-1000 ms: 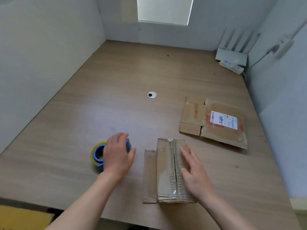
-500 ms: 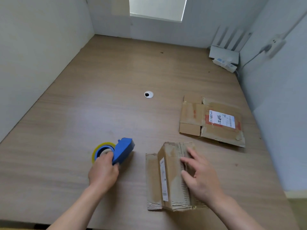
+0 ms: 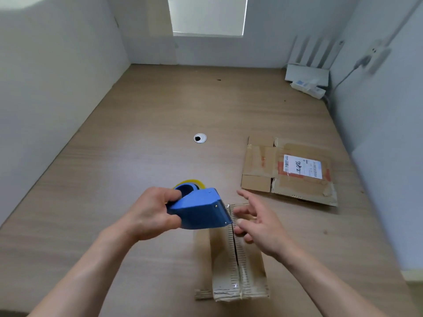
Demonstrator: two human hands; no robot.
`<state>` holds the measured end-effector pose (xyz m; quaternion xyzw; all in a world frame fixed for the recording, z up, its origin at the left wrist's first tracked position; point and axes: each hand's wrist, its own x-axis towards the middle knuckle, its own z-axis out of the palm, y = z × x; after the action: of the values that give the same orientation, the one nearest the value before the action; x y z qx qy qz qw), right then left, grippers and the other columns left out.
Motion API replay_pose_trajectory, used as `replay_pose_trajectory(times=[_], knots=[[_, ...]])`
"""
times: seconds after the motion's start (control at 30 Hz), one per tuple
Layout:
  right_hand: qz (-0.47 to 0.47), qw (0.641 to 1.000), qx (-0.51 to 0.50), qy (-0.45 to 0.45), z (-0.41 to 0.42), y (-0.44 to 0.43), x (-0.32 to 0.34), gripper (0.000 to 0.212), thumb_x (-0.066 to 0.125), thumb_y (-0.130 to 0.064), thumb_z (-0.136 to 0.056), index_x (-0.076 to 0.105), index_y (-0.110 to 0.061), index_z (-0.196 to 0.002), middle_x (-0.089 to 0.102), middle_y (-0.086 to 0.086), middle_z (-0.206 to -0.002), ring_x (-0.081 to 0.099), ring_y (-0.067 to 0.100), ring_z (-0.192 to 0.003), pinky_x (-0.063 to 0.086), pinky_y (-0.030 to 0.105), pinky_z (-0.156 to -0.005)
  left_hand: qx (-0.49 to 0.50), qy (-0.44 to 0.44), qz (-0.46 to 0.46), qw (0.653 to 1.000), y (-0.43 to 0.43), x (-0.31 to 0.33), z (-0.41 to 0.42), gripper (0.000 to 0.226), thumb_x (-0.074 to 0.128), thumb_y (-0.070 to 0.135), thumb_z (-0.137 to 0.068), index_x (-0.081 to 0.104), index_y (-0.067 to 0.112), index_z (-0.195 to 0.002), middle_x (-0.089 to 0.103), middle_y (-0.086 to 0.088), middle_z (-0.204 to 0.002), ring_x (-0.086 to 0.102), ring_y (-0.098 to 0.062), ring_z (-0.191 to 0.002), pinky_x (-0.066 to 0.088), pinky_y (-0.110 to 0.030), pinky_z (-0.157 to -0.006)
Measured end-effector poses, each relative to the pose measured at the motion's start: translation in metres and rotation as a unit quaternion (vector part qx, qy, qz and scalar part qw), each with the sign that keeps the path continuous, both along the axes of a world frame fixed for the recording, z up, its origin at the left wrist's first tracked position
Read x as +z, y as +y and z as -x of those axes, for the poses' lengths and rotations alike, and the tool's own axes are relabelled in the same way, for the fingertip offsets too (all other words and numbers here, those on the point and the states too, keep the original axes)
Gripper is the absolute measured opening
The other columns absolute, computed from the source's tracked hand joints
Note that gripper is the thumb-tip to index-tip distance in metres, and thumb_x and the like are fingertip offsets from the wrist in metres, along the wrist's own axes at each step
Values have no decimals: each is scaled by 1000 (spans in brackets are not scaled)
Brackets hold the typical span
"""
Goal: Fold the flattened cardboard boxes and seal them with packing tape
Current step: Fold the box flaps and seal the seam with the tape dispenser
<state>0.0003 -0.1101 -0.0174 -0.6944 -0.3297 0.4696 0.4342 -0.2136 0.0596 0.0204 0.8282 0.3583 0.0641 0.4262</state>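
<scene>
Nearest me on the wooden table (image 3: 114,202) sits the folded box (image 3: 223,266), its long axis running straight away from me and the seam between its top flaps running the same way. Above its far end my left hand (image 3: 151,216) grips the blue tape dispenser (image 3: 199,210), cutter end pointing right. My right hand (image 3: 258,223) is released, fingers loosely spread just beside that cutter. Farther right lies a flattened box (image 3: 288,172), label up.

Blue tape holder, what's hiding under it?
The left hand grips the blue tape dispenser over the folded cardboard box. The dispenser covers the box's far left corner, so that part cannot be seen.
</scene>
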Motion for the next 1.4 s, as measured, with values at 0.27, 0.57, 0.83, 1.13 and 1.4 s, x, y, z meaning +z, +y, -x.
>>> replay_pose_trajectory(times=[0.27, 0.57, 0.83, 1.13, 1.4], knots=[[-28, 996, 43, 79, -13, -6, -5, 61, 53, 8, -88, 68, -44, -117, 70, -10, -118, 70, 20, -101, 52, 19, -66, -47, 74, -69, 994, -5, 5, -19, 18, 52, 18, -49, 51, 8, -64, 52, -10, -68, 45, -24, -61, 34, -33, -55], [-35, 990, 44, 127, -18, -9, -6, 62, 48, 9, -83, 68, -38, -117, 72, -2, -119, 67, 10, -110, 52, 24, -72, -56, 86, -83, 991, -5, 1, -30, 19, 53, 17, -51, 59, 8, -67, 58, -10, -74, 55, -28, -71, 46, -46, -63], [-34, 992, -28, 115, -15, -9, -8, 24, 64, -5, -93, 77, -19, -106, 75, 11, -99, 65, 14, -83, 54, 28, -69, -81, 99, -44, 991, -6, 1, -32, 15, 52, 15, -51, 56, 10, -65, 53, -10, -74, 45, -18, -63, 33, -31, -58], [-36, 990, -129, 45, -7, -8, -25, 26, 69, -15, -92, 73, -12, -67, 58, 0, -53, 52, 13, -51, 47, 29, -54, -101, 89, 11, 991, -1, 4, -25, 12, 55, 17, -56, 45, 14, -61, 36, 7, -60, 33, -10, -56, 25, -28, -53], [20, 965, -259, 43, -11, -3, -31, 34, 60, -21, -98, 63, -15, -65, 54, -8, -50, 62, 20, -43, 48, 32, -45, -38, 129, 34, 990, 29, 5, 16, 20, 58, 26, -61, 47, 10, -63, 39, 6, -57, 37, -11, -54, 25, -31, -57]])
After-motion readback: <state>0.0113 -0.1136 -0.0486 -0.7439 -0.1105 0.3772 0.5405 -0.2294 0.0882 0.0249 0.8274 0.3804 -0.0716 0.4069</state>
